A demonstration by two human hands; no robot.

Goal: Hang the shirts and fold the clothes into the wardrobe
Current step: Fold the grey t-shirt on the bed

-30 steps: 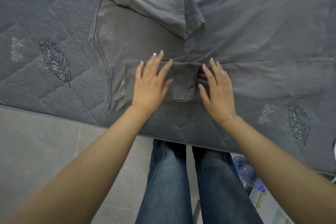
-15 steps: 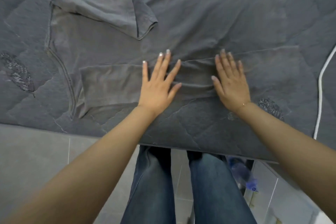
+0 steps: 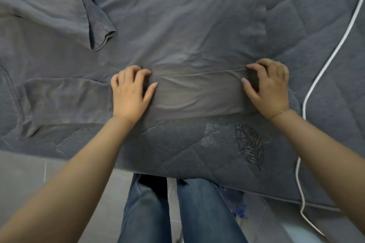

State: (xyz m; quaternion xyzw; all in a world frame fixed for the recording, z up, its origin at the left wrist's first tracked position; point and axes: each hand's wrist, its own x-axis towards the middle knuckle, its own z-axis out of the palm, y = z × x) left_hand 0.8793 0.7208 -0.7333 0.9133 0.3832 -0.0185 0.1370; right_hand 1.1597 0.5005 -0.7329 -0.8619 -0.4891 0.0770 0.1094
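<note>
Grey shirt [image 3: 177, 25] collar cut off at left, fingertips hidden in fold, left hand [image 3: 130, 92] and right hand [image 3: 268, 89] gripping folded near edge, sleeve [image 3: 98, 23] turned inward, on quilt [image 3: 197, 144]

A dark grey quilted bed cover with stitched leaf motifs [image 3: 249, 145] is spread over the bed. A white cable [image 3: 324, 69] is laid along its right edge. Pale grey floor tiles [image 3: 23, 181] are seen below.

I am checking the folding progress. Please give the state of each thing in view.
grey T-shirt: lies flat on the quilt, near side folded over
sleeve: folded inward
left hand: fingers curled on the fold
right hand: fingers curled on the fold
white cable: lies loose on the quilt
</note>
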